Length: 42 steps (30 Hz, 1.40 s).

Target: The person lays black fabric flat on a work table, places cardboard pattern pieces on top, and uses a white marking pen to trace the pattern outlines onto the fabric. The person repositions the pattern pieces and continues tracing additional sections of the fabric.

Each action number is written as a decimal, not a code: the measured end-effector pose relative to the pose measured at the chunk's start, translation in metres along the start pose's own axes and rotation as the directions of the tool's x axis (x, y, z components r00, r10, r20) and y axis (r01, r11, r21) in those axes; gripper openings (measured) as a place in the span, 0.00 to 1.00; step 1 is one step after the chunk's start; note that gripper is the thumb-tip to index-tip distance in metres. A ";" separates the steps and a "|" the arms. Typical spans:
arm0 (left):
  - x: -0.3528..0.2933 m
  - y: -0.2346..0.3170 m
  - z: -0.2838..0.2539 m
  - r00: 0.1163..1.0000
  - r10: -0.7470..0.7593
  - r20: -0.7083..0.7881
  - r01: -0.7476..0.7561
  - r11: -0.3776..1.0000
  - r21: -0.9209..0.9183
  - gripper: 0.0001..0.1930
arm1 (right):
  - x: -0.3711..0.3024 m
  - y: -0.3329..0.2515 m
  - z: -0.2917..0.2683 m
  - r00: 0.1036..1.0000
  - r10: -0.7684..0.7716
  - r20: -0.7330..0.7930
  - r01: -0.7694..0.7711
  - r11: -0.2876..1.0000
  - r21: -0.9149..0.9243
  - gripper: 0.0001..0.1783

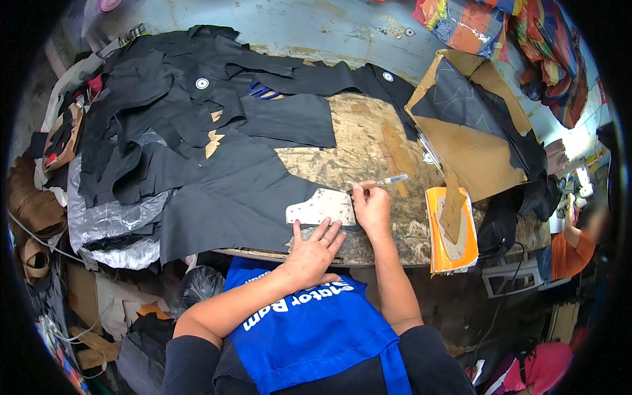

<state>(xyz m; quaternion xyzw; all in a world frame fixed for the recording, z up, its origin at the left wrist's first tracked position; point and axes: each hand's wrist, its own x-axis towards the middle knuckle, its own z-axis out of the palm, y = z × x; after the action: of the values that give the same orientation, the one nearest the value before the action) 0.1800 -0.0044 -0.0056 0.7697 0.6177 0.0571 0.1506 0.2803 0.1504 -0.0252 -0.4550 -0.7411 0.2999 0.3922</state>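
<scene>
A white pattern piece (320, 209) with dark specks lies flat on a sheet of black leather-like material (224, 191) near the front edge of the worktable. My left hand (316, 245) rests on its near edge, fingers spread. At the pattern's right edge, my right hand (372, 209) is closed around a slim pen (395, 179). One end of the pen sticks out to the right past the hand; the other is close to the pattern's upper right corner.
Black sheets (289, 118) pile up across the left and back of the worn wooden table (359, 141). Rightward sit an orange-covered pad (469, 253) with a brown template (453, 210) and an open cardboard box (461, 155). Another person (573, 247) is at far right.
</scene>
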 end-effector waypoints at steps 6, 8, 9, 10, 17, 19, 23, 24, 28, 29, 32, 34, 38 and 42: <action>0.001 0.000 -0.003 1.000 0.000 -0.022 -0.001 0.999 -0.034 0.46 | -0.009 0.006 -0.007 0.996 -0.044 0.076 0.044 0.999 0.006 0.08; 0.001 0.000 -0.004 1.000 0.003 -0.029 -0.004 0.999 -0.036 0.46 | -0.019 0.000 -0.012 0.976 -0.209 0.053 0.214 0.971 -0.106 0.07; 0.001 0.000 -0.004 0.999 0.004 -0.033 -0.005 0.999 -0.034 0.46 | -0.025 -0.004 -0.016 0.973 -0.224 0.057 0.228 0.969 -0.096 0.06; 0.000 0.000 -0.005 1.000 -0.001 -0.024 0.001 1.000 -0.021 0.46 | -0.032 -0.008 -0.021 0.971 -0.233 0.049 0.237 0.969 -0.075 0.06; 0.007 -0.041 -0.015 0.963 -0.102 -0.249 -0.027 0.883 -0.468 0.28 | -0.055 -0.029 -0.043 0.966 -0.028 0.257 0.008 0.997 0.077 0.06; 0.005 -0.071 -0.021 0.927 -0.337 -0.165 0.090 0.625 -0.776 0.24 | -0.055 -0.032 -0.019 0.961 -0.145 0.237 0.082 0.963 0.258 0.06; 0.004 -0.105 -0.019 0.949 -0.313 0.039 0.054 0.037 -0.998 0.24 | -0.060 -0.041 0.030 0.907 -0.239 0.346 0.120 0.936 0.332 0.06; 0.004 -0.108 -0.018 0.947 -0.317 0.054 0.055 -0.007 -0.998 0.24 | -0.060 -0.043 0.037 0.898 -0.299 0.323 0.191 0.926 0.325 0.05; 0.004 -0.105 -0.018 0.945 -0.325 0.032 0.045 0.034 -0.998 0.24 | -0.060 -0.050 0.044 0.876 -0.399 0.270 0.319 0.900 0.297 0.04; 0.004 -0.103 -0.019 0.945 -0.326 0.017 0.042 0.069 -0.997 0.24 | -0.060 -0.051 0.044 0.873 -0.412 0.263 0.333 0.895 0.296 0.04; 0.004 -0.098 -0.022 0.934 -0.356 -0.031 0.071 0.269 -0.961 0.23 | -0.061 -0.051 0.043 0.880 -0.405 0.247 0.297 0.877 0.378 0.04; 0.005 -0.094 -0.023 0.933 -0.348 -0.090 0.066 0.412 -0.909 0.23 | -0.062 -0.047 0.036 0.887 -0.377 0.265 0.303 0.910 0.282 0.04; 0.007 -0.086 -0.026 0.929 -0.332 -0.167 0.065 0.587 -0.807 0.24 | -0.058 -0.031 -0.003 0.940 -0.240 0.244 0.225 0.971 0.086 0.04; 0.010 -0.071 -0.027 0.926 -0.291 -0.240 0.079 0.771 -0.632 0.30 | -0.048 -0.012 -0.050 0.977 -0.214 0.016 0.214 0.966 -0.144 0.06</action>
<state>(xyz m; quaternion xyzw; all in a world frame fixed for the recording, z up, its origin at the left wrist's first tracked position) 0.1084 0.0229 -0.0030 0.5936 0.6554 0.3640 0.2926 0.3307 0.1058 -0.0047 -0.3997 -0.8057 0.2012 0.3882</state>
